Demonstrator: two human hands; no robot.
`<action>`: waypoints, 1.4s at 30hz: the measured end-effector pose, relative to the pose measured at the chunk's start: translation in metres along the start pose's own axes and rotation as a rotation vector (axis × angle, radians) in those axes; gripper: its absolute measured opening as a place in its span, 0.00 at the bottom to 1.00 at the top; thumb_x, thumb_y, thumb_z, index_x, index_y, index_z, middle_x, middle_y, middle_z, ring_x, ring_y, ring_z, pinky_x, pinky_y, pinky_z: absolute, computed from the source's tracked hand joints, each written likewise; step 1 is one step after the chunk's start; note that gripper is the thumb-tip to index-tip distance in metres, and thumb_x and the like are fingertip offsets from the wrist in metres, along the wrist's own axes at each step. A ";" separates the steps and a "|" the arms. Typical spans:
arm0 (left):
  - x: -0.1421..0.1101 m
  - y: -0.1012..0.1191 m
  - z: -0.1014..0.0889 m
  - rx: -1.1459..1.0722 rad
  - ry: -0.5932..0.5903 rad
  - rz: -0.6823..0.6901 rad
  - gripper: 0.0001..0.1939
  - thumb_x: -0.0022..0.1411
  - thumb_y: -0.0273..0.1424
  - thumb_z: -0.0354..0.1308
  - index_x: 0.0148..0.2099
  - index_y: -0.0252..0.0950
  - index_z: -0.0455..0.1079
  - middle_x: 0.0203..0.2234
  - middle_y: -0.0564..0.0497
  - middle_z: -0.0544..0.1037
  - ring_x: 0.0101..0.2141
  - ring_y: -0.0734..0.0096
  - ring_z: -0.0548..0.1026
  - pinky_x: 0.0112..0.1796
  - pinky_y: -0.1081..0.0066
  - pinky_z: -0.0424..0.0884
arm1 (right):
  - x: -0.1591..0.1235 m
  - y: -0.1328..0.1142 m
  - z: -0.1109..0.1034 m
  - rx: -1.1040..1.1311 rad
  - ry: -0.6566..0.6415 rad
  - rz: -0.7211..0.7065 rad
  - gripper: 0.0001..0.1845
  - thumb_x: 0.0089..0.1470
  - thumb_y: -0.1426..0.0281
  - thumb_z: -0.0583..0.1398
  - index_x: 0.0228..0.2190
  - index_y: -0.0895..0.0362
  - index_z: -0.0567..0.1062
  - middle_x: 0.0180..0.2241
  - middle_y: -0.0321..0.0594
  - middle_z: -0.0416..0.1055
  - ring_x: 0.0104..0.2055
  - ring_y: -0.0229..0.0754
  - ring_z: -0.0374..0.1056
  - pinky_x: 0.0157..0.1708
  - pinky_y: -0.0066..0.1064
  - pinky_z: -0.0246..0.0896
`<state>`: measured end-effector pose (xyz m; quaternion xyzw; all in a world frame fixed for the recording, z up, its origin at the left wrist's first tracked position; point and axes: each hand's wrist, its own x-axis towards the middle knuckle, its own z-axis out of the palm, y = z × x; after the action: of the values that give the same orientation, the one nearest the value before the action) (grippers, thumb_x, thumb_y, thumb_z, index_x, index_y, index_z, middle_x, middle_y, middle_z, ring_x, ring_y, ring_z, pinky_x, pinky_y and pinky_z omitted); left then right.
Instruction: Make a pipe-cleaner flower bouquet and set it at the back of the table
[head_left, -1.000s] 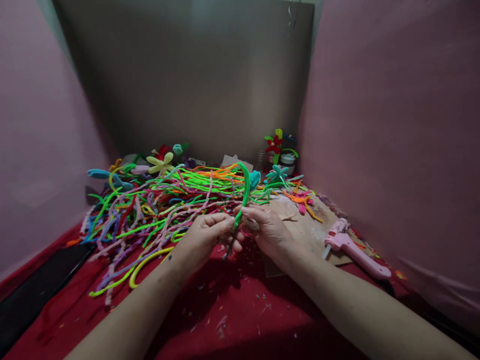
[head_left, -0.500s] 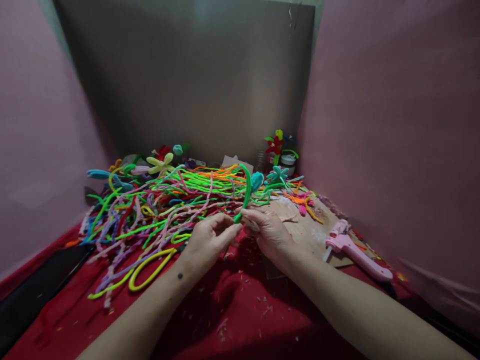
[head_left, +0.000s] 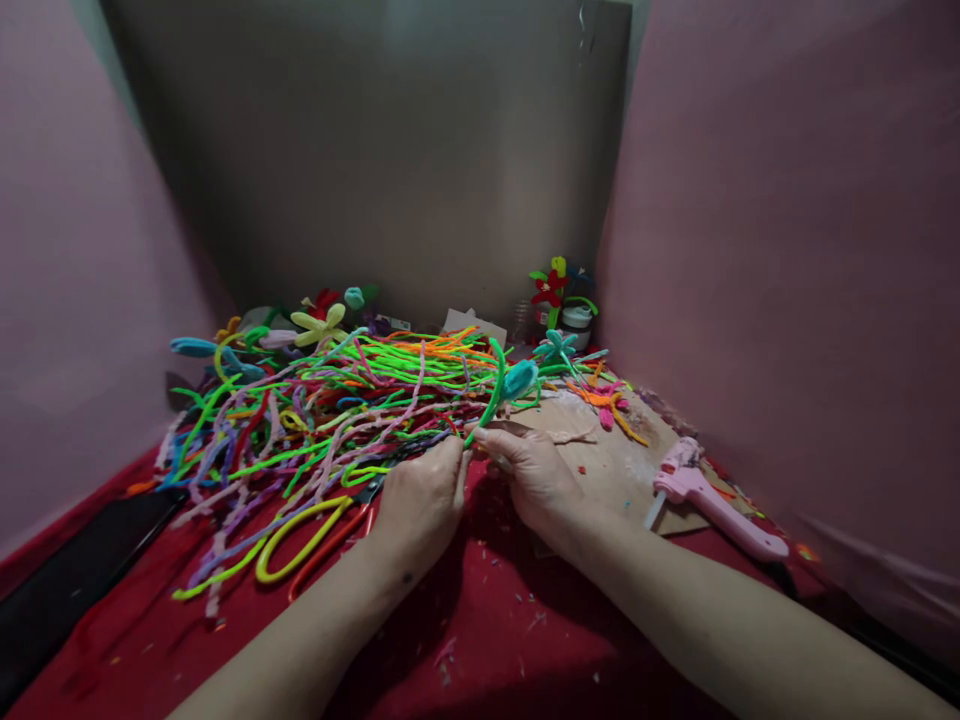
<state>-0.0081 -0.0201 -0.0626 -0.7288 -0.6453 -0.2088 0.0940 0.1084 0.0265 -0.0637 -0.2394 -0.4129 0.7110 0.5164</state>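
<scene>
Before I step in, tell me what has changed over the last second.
The left hand has rolled knuckles-up, baring an orange tool handle; the teal bud has shifted right and lower. The right hand still pinches the green stem; the glue gun lies as before.

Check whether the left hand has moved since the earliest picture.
Yes: judged against the scissors, the left hand has shifted rightward at the wrist.

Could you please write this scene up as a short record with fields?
Left hand: closed at the lower end of a green strip
Right hand: pinching the same strip
Beside strip: blue flower; whether joined is unclear
Near left forearm: scissors, partly hidden
Beyond left hand: pile of colourful fuzzy stems
Right side: pink glue gun, partly over cardboard
Surface: red cloth
</scene>
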 end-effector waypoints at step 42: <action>0.005 -0.001 -0.019 -1.868 -0.503 -0.264 0.11 0.57 0.36 0.56 0.28 0.34 0.66 0.08 0.60 0.62 0.07 0.86 0.49 0.09 0.82 0.53 | 0.002 -0.015 -0.003 -0.042 -0.410 -0.082 0.07 0.46 0.69 0.63 0.32 0.54 0.78 0.27 0.35 0.71 0.31 0.36 0.64 0.38 0.32 0.57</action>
<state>-0.0121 -0.0232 -0.0431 -0.4551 -0.2974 -0.4833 -0.6862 0.1185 0.0315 -0.0524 -0.0832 -0.5335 0.7145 0.4450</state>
